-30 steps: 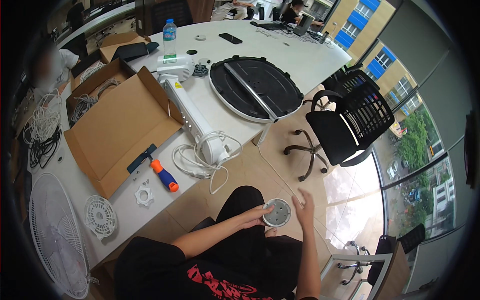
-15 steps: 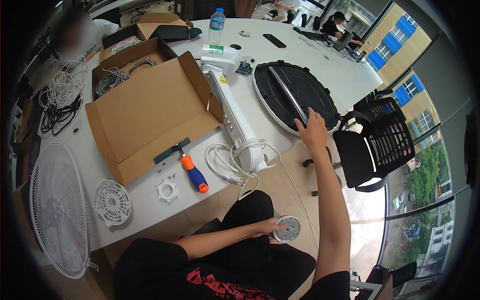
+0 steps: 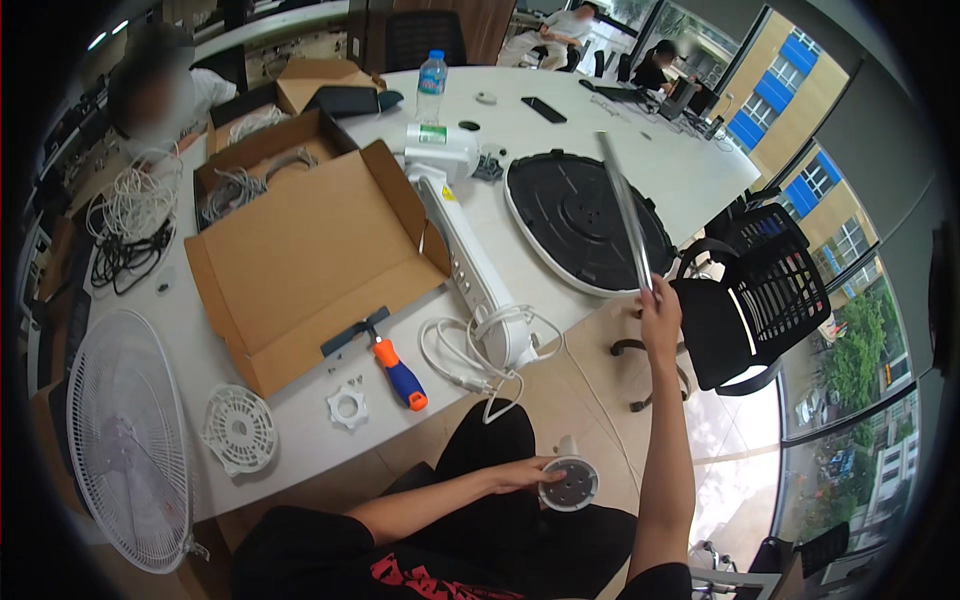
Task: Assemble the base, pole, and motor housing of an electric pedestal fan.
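My right hand (image 3: 661, 318) is closed round the lower end of a shiny metal tube (image 3: 626, 215), which stands tilted above the edge of a round black base with a white rim (image 3: 560, 205). Low over my lap, my left hand (image 3: 526, 475) grips a round white plastic piece with holes in its grey face (image 3: 570, 486); a short white neck shows behind it. On the table between my arms lies a white fan stand (image 3: 470, 255) with its motor head and a looped white cord (image 3: 450, 350).
A screwdriver with an orange and blue handle (image 3: 400, 375) lies near a white ring nut (image 3: 347, 407). Left are a fan grille (image 3: 130, 440), a slotted white disc (image 3: 239, 430) and an open cardboard box (image 3: 320, 265). A black chair (image 3: 745, 315) stands right; a person sits far left.
My right hand has lifted the metal tube off the black base and moved it rightward and nearer. My left hand still holds the white piece, slightly lower, with its neck now showing.
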A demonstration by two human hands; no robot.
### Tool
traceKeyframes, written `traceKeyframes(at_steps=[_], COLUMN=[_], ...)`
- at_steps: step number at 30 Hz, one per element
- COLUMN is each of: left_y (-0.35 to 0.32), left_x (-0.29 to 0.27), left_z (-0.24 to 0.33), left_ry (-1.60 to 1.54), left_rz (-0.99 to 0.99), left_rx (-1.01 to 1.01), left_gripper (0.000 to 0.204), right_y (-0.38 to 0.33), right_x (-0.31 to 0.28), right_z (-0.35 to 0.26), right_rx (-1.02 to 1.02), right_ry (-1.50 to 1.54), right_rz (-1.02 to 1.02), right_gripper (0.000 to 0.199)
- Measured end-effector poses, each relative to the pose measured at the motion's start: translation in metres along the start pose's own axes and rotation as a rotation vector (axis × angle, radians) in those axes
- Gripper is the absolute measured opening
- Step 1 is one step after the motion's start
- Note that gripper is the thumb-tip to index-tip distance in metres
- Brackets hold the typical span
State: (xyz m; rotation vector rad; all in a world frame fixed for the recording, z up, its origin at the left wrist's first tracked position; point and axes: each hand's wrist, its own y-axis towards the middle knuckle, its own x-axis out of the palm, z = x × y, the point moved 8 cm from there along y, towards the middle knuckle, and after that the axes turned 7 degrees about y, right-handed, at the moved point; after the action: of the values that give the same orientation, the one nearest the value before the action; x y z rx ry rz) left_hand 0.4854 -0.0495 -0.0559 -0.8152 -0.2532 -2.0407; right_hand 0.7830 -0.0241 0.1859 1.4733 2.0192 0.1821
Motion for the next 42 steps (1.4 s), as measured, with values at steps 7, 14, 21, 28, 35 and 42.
traceKeyframes(at_steps=[7,14,21,28,35,42], left_y=[-0.016,-0.034,-0.039,-0.028,0.017,0.05], left_x=[0.009,0.036,0.088,0.096,0.086,0.1], left_z=[0.026,0.039,0.023,0.007,-0.009,-0.014], left_ry=[-0.001,-0.197,-0.194,-0.014,0.03,0.341], left_rz=[-0.058,-0.253,-0.546,-0.775,-0.52,-0.135], left_rx=[0.115,0.274,0.302,0.18,-0.021,0.24], left_gripper=[0.073,0.092,0.05,0.066,0.042,0.092], right_y=[-0.255,-0.411,-0.395,-0.38,-0.374,-0.382], right_x=[-0.107,-0.105,-0.136,-0.175,-0.195,-0.168], right_z=[0.044,0.075,0.04,0.009,-0.025,-0.027], right_rx=[0.378,0.637,0.533,0.46,0.334,0.342], right_ry=[0.149,0.533,0.84,0.867,0.831,0.79], right_rz=[0.494,0.753,0.835,0.865,0.684,0.604], right_gripper=[0.021,0.042,0.08,0.086,0.086,0.09])
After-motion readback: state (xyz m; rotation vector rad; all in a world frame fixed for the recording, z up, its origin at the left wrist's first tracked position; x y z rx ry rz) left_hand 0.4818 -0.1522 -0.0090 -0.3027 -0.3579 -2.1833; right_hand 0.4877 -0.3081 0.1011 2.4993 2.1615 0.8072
